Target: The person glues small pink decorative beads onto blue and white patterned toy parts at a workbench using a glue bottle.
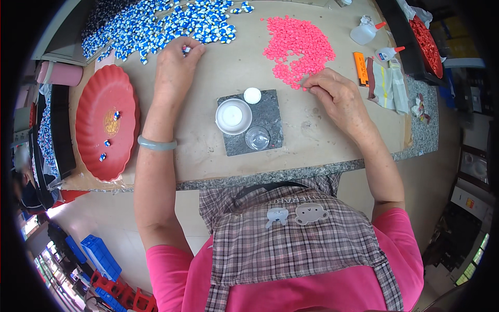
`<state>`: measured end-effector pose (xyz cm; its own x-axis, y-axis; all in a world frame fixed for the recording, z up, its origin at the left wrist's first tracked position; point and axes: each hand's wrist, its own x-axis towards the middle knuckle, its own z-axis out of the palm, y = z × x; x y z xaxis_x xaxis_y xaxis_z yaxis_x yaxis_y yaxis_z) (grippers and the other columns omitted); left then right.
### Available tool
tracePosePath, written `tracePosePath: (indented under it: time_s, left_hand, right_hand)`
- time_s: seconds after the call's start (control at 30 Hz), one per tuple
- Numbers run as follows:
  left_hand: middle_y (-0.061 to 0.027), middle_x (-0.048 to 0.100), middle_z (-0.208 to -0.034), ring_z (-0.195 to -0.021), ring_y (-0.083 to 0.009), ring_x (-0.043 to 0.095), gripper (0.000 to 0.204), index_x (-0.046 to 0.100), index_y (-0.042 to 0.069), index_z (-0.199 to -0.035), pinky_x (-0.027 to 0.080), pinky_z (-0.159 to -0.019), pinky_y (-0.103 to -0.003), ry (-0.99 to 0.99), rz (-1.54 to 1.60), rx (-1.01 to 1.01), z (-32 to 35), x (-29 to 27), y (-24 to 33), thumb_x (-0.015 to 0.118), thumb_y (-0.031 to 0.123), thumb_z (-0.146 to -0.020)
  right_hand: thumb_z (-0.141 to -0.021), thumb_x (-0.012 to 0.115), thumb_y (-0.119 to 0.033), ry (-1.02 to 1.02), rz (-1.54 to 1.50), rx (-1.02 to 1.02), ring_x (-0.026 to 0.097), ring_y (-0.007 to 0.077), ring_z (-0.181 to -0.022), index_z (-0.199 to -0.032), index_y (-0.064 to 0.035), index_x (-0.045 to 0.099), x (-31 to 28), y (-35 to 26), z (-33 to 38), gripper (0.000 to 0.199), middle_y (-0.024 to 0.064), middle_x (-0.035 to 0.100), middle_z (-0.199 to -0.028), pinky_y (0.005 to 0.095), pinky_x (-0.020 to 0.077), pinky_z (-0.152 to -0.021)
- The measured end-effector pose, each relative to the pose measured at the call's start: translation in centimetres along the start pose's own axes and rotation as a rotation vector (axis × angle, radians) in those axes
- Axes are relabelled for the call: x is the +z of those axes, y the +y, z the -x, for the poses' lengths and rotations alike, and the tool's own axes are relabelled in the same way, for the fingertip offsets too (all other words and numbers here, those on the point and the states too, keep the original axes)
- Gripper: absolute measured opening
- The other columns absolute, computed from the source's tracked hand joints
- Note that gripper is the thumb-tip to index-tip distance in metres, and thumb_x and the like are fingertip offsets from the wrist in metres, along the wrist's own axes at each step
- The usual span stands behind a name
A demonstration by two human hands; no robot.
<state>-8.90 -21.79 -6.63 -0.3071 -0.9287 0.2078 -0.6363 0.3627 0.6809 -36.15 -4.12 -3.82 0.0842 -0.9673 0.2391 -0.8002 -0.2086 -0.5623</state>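
My left hand (175, 65) is closed around a small blue-and-white piece (185, 49), at the near edge of a spread of similar blue-and-white pieces (208, 23). At the lower edge of a pile of small pink pieces (304, 44) is my right hand (335, 91), its thumb and fingers pinched together. A small greyish bit shows at those fingertips, too small to name. Between my forearms lies a dark stone slab (270, 112). On it stand a round white dish (221, 125), a small white round lid or cup (252, 95) and a clear little cup (257, 138).
Left of my left forearm is a red scalloped plate (91, 112) with several blue-and-white pieces. At the right are two glue bottles (364, 33), an orange box (360, 68) and cloth strips (392, 86). A dark bin (423, 47) of red pieces stands beyond.
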Motion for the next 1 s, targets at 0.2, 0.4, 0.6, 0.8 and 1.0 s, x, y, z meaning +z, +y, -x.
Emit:
tracePosePath:
  time_s: [0.2,0.4,0.6,0.8,1.0]
  left_hand:
    - [-0.0145,0.069,-0.089,-0.078,-0.0240,0.064,0.026,0.067,0.002,-0.097,0.049,-0.074,-0.036,0.055,0.041,-0.088,1.1,-1.3,-0.2,0.066,0.026,-0.089]
    - [-0.0031,0.064,-0.080,-0.063,-0.0062,0.049,0.025,0.066,0.002,-0.100,0.039,-0.056,-0.022,-0.069,0.473,-0.327,2.8,-2.9,-0.2,0.063,0.026,-0.093]
    - [-0.0036,0.064,-0.080,-0.059,-0.0027,0.044,0.022,0.062,-0.001,-0.103,0.032,-0.050,-0.018,-0.038,0.838,-0.368,6.2,-4.0,1.6,0.064,0.017,-0.092]
    - [-0.0037,0.064,-0.081,-0.060,-0.0020,0.044,0.019,0.063,0.000,-0.103,0.031,-0.050,-0.017,-0.038,0.949,-0.429,9.8,-4.6,2.4,0.066,0.015,-0.091]
    - [-0.0040,0.064,-0.081,-0.060,-0.0022,0.044,0.016,0.065,0.003,-0.102,0.030,-0.050,-0.016,-0.077,0.983,-0.441,12.1,-4.6,3.1,0.067,0.014,-0.091]
  right_hand:
    - [-0.081,0.065,-0.003,-0.014,0.061,-0.085,0.064,0.0286,-0.077,-0.091,-0.0040,0.065,0.4,0.4,-0.1,0.010,0.0089,0.062,-0.086,0.0375,0.0531,-0.069]
    - [-0.081,0.065,-0.004,-0.077,0.227,-0.089,0.063,0.0293,-0.075,-0.087,-0.0027,0.058,0.3,-0.3,-0.4,0.010,0.0094,0.059,-0.087,0.0402,0.0525,-0.066]
    - [-0.081,0.065,0.003,-0.058,-0.075,0.127,0.062,0.0193,-0.070,-0.088,0.0003,0.057,0.0,-0.6,0.2,0.011,0.0077,0.061,-0.083,0.0306,0.0503,-0.064]
    - [-0.078,0.067,0.001,0.023,0.004,0.003,0.062,0.0248,-0.074,-0.084,-0.0022,0.058,0.6,-0.6,0.1,0.012,0.0084,0.061,-0.082,0.0327,0.0521,-0.063]
    - [-0.076,0.071,-0.003,0.142,0.193,-0.195,0.065,0.0253,-0.080,-0.084,-0.0030,0.060,2.1,-0.4,0.6,0.013,0.0072,0.062,-0.085,0.0358,0.0544,-0.066]
